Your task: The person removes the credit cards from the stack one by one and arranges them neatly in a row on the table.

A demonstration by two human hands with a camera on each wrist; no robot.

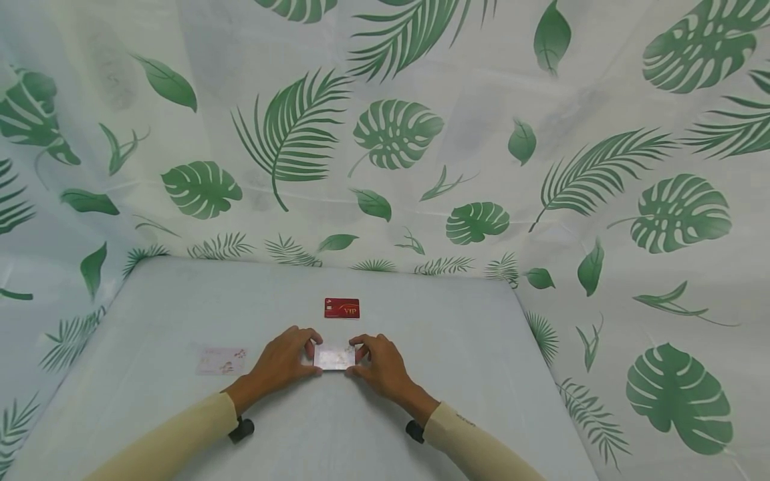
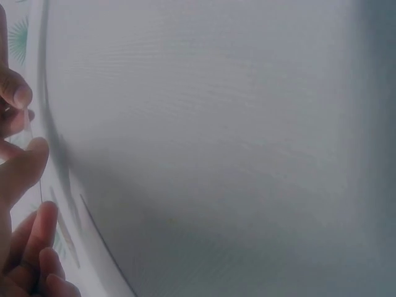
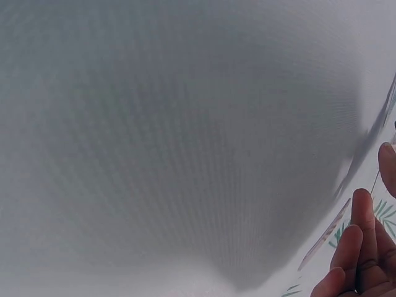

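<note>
Both hands pinch a small pale card [image 1: 334, 358] with faint pinkish markings, just above or on the white table in the head view. My left hand [image 1: 281, 361] grips its left edge between thumb and fingers, and my right hand [image 1: 385, 366] pinches its right edge the same way. A dark line runs along the card's near edge. Seen from the left wrist, the card shows only as a thin edge between fingertips. Beyond the hands lies a red VIP card [image 1: 341, 308]. A translucent pinkish card [image 1: 221, 361] with reddish print lies flat left of my left hand.
The white-covered table [image 1: 421, 307] meets a leaf-printed curtain [image 1: 397, 220] at the back and along both sides. A dark wrist device [image 1: 242, 429] sits at the left wrist, another dark device [image 1: 415, 431] at the right.
</note>
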